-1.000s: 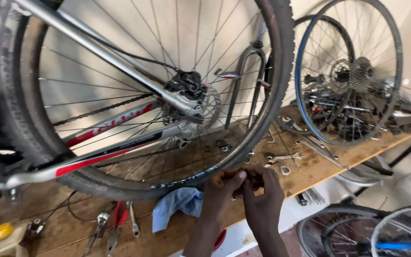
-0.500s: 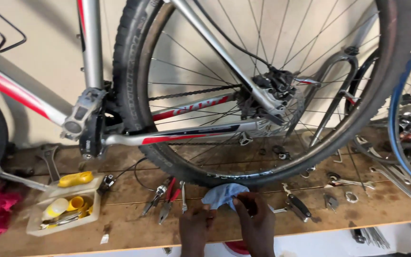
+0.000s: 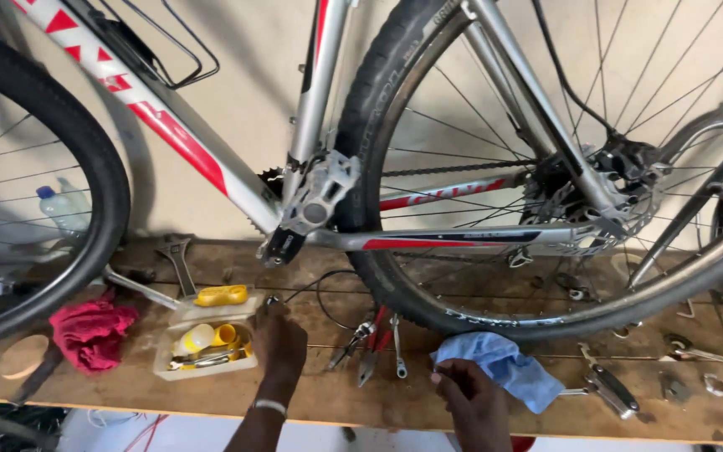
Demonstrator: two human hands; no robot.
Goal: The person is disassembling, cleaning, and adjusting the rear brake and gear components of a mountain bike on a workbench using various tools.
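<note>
Head view: a wooden desk (image 3: 311, 393) runs across the lower frame, with a silver and red bicycle (image 3: 320, 125) standing on it. Left hand (image 3: 279, 341), lower centre, reaches to the right edge of a clear plastic tray (image 3: 207, 341); its fingers are curled together at a small dark item by the tray corner. Whether they actually pinch it cannot be told. The tray holds yellow tyre levers (image 3: 221, 295) and small yellow parts. Right hand (image 3: 472, 398), bottom centre-right, rests at the left edge of a blue cloth (image 3: 499, 368), fingers bent and closed; a grip on the cloth cannot be confirmed. Between the hands lie red-handled pliers (image 3: 374, 343) and a spanner (image 3: 398, 356), just under the rear wheel (image 3: 462, 314). Left of the tray lies a red rag (image 3: 89, 331); above the tray an adjustable wrench (image 3: 180, 264) lies flat. A pedal (image 3: 315, 201) hangs mid-frame. Loose small tools are scattered at lower right.
</note>
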